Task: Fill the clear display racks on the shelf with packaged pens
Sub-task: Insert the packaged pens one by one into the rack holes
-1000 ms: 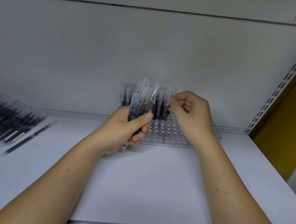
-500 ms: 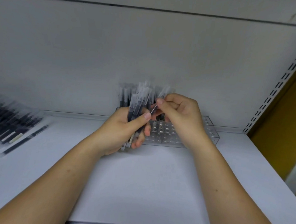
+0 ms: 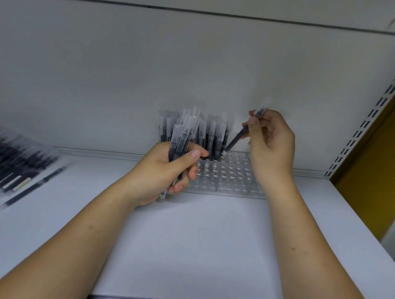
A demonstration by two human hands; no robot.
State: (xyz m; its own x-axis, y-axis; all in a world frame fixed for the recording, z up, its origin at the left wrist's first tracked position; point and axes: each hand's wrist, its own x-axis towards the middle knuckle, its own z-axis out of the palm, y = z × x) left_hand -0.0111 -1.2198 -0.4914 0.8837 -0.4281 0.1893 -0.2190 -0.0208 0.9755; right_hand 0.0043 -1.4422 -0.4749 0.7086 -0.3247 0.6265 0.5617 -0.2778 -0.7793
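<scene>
Our left hand (image 3: 165, 170) grips a bunch of pens (image 3: 183, 134), fingers curled round them. Our right hand (image 3: 271, 140) pinches one pen (image 3: 237, 138), tilted, its low tip at the top of the clear rack (image 3: 232, 174) between our hands. More standing pens (image 3: 213, 138) fill the rack behind our left hand. A pile of pens (image 3: 10, 161) lies far to the left.

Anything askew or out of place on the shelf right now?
Only the left edge: a loose heap of packaged pens lies fanned on the shelf, one single pen apart beside it. The racked pens stand upright in the clear rack; nothing spilled or damaged.
</scene>
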